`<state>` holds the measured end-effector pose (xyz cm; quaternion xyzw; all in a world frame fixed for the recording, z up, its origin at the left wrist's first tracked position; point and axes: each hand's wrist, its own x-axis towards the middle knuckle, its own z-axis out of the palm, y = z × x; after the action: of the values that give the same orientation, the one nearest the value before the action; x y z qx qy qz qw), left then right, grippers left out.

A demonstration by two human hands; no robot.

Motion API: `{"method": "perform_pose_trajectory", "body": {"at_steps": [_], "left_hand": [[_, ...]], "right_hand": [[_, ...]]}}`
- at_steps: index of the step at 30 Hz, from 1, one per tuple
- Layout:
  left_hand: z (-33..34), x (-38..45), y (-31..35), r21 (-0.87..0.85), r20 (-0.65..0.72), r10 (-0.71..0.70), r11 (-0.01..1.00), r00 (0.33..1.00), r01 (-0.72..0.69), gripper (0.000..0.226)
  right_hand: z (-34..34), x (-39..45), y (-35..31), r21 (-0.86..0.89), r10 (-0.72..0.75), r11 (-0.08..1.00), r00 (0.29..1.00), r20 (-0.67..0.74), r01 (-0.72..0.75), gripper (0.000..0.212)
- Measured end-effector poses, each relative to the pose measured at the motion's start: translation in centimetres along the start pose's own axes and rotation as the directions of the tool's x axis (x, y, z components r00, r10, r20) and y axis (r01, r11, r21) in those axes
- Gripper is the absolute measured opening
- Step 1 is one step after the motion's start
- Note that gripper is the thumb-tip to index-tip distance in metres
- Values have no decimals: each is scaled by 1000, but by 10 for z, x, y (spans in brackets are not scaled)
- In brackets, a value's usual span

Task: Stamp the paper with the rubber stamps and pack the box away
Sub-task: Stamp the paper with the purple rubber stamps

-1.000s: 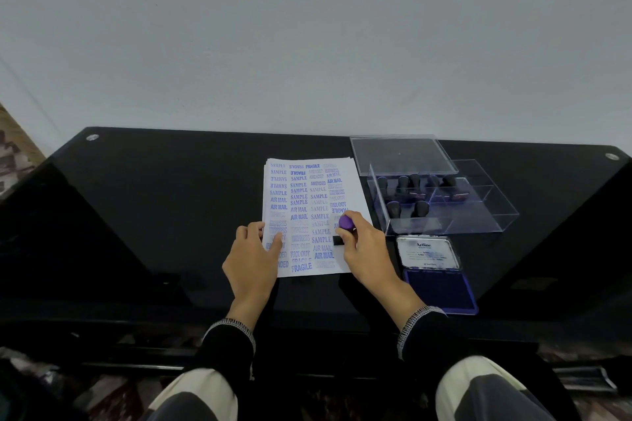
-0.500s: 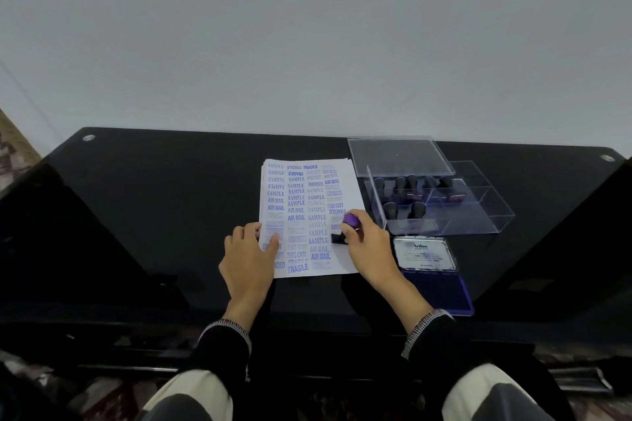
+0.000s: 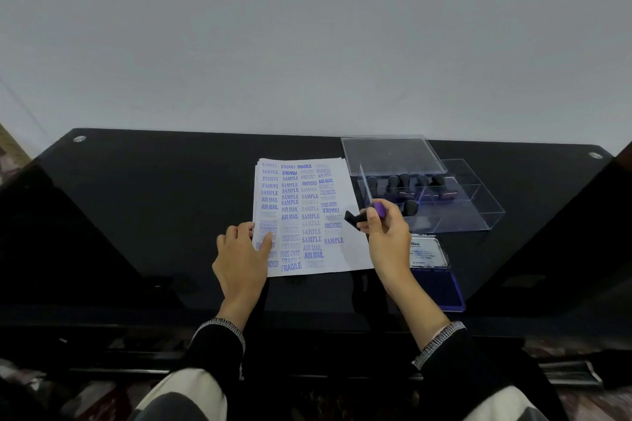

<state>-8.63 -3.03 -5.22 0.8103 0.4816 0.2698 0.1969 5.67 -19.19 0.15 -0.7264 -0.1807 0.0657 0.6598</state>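
**Stamping well advanced; packing not begun**

I find the paper (image 3: pixel 309 215) lying flat on the black glass table (image 3: pixel 143 202), its face crowded with blue impressions: SAMPLE, AIR MAIL, FRAGILE, AMENDED and FAX OUT among them. Only the lower right corner and a narrow right margin show bare white.

My left hand (image 3: pixel 241 261) rests on the sheet's lower left corner, fingers extended and flat, pinning it and holding nothing. My right hand (image 3: pixel 386 232) has fingers and thumb curled around a rubber stamp (image 3: pixel 366 214) with a purple handle; the stamp is tilted, its black base pointing left and clear of the paper, above the sheet's right edge.

The clear box (image 3: pixel 478 205) stands open just right of the paper, with several dark stamps upright in its near compartments. Its lid (image 3: pixel 393 154) lies behind it, detached. The ink pad (image 3: pixel 439 278) sits open in front of the box, partly hidden by my right forearm.

Judgement: stamping is near complete or finished. Outstanding: return the held stamp to the box, close the ink pad, fit the lid and put the box away
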Motion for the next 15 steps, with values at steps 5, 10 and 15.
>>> {"method": "perform_pose_trajectory", "body": {"at_steps": [5, 10, 15], "left_hand": [[0, 0, 0, 5, -3, 6, 1000, 1000, -6, 37], [0, -1, 1, 17, -9, 18, 1000, 1000, -18, 38], [1, -3, 1, 70, -50, 200, 978, 979, -196, 11]], "right_hand": [[-2, 0, -1, 14, 19, 1000, 1000, -16, -19, 16], [-4, -4, -3, -2, 28, 1000, 999, 18, -28, 17], [-24, -13, 2, -33, 2, 999, 991, 137, 2, 19]]}}
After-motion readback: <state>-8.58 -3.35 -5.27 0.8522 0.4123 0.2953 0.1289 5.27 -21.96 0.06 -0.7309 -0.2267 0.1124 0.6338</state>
